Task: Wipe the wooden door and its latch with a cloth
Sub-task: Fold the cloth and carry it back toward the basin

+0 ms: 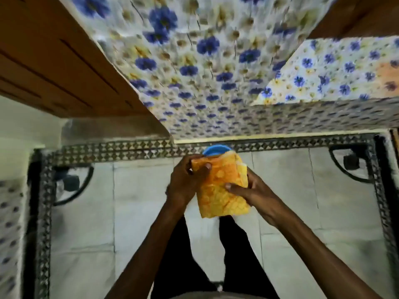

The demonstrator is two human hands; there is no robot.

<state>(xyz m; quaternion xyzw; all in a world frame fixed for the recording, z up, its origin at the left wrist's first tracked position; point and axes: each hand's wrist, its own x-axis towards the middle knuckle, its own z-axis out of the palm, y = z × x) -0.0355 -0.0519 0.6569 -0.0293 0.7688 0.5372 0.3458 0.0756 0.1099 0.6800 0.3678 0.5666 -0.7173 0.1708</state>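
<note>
Both my hands hold a folded orange and yellow cloth [222,190] in front of me, at the middle of the head view. My left hand [185,182] grips its upper left edge, thumb on top. My right hand [252,193] grips its right side, thumb pressed on the cloth. The wooden door [54,61] stands at the upper left, brown with dark grooves, seen at a steep angle. I see no latch on it in this view.
Wall tiles with blue flowers [194,61] fill the top. A dark patterned border strip [108,151] runs along the wall's foot. A blue round container [212,149] peeks out behind the cloth. Pale floor tiles [138,190] lie below; my legs stand at the bottom centre.
</note>
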